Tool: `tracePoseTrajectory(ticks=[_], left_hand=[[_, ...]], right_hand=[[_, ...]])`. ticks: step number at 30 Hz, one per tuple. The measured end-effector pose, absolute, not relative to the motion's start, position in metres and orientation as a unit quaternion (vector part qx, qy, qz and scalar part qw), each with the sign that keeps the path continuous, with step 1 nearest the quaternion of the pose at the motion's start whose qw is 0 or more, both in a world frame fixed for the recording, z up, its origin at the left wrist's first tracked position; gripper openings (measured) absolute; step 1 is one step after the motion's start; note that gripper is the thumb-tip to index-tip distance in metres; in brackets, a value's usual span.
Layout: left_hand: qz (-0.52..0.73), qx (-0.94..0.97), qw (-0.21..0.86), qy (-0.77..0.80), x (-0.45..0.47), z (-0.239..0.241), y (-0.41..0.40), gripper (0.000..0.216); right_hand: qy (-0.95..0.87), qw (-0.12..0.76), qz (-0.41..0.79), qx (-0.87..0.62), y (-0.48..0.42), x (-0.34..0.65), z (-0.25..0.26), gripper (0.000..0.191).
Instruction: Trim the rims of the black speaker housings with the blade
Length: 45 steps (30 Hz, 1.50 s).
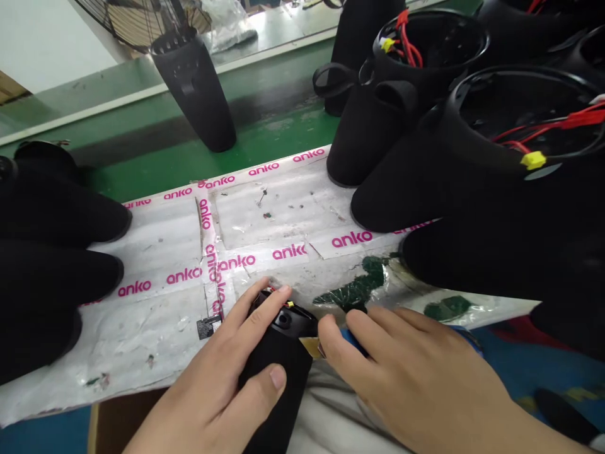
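My left hand [236, 372] grips a black tapered housing [278, 391] near my lap, with its fingers over the top end and its thumb along the side. Its upper end shows a small round hole, a yellow connector [289, 304] and a bit of red wire, partly under my fingers. My right hand [401, 372] is closed around a slim blue-handled tool [355, 340]. A flat yellowish piece [312, 347] sticks out from its fingertips against the housing's rim; whether it belongs to the tool I cannot tell.
Several black fabric-covered housings [401, 126] with red wires and yellow connectors crowd the right; more black housings [61, 202] stand at left. Another black housing [193, 88] stands on the green surface [269, 113] behind. Taped white sheeting [265, 221] covers the bench, with a small black label [208, 327].
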<state>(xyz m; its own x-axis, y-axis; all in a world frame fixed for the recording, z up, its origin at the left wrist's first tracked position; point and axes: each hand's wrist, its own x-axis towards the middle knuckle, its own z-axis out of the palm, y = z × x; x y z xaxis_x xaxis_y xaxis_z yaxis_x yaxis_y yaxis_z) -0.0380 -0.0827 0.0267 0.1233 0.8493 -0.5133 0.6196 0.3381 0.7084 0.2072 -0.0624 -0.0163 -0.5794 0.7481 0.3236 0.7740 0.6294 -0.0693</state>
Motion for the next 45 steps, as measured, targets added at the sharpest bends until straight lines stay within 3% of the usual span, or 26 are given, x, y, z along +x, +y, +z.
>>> tracePoseTrajectory(ticks=[13,21,26,31,36,39,41,45], left_hand=[[0.134,0.582,0.485,0.639,-0.039,0.023,-0.082,0.057],[0.099,0.641,0.471,0.598,-0.048,0.018,-0.078,0.059],[0.125,0.675,0.445,0.575,-0.047,0.019,-0.074,0.063],[0.145,0.677,0.451,0.564,-0.043,0.021,-0.069,0.064],[0.14,0.668,0.451,0.575,-0.042,0.013,-0.074,0.067],[0.166,0.627,0.458,0.609,-0.045,0.01,-0.08,0.061],[0.187,0.584,0.477,0.63,-0.048,0.008,-0.083,0.056],[0.207,0.555,0.513,0.622,-0.053,0.005,-0.086,0.059]], right_hand=[[-0.898,0.15,-0.048,-0.412,-0.056,0.208,-0.013,0.028],[-0.924,0.066,-0.038,-0.374,-0.049,0.213,0.009,0.039],[-0.934,0.033,-0.047,-0.354,-0.043,0.212,0.021,0.03],[-0.944,0.007,-0.058,-0.324,-0.034,0.208,0.023,0.039],[-0.929,0.072,-0.087,-0.352,-0.034,0.206,0.016,0.031],[-0.925,0.067,-0.078,-0.365,-0.045,0.22,0.016,0.033],[-0.916,0.071,-0.053,-0.39,-0.055,0.231,0.015,0.038],[-0.888,0.143,0.031,-0.437,-0.069,0.236,0.002,0.024]])
